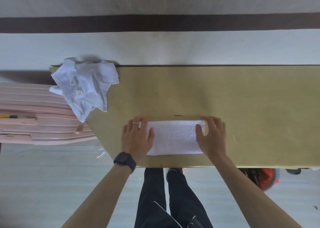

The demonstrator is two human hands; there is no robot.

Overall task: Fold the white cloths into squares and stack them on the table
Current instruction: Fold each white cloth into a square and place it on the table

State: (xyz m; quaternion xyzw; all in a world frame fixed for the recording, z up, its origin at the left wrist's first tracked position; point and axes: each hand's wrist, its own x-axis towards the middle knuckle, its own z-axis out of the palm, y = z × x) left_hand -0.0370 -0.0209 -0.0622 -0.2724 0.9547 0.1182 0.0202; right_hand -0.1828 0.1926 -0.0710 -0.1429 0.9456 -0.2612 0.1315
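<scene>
Pressing folded white cloth (174, 137), left hand (136, 139) and right hand (213, 137) spread, crumpled cloth (86, 82), tag (79, 92) unreadable

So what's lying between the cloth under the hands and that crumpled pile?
Head view: only bare tabletop separates the folded cloth from the crumpled pile.

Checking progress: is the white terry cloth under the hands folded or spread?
Folded: the white terry cloth lies as a neat, thick-edged oblong, not yet a square.
</scene>
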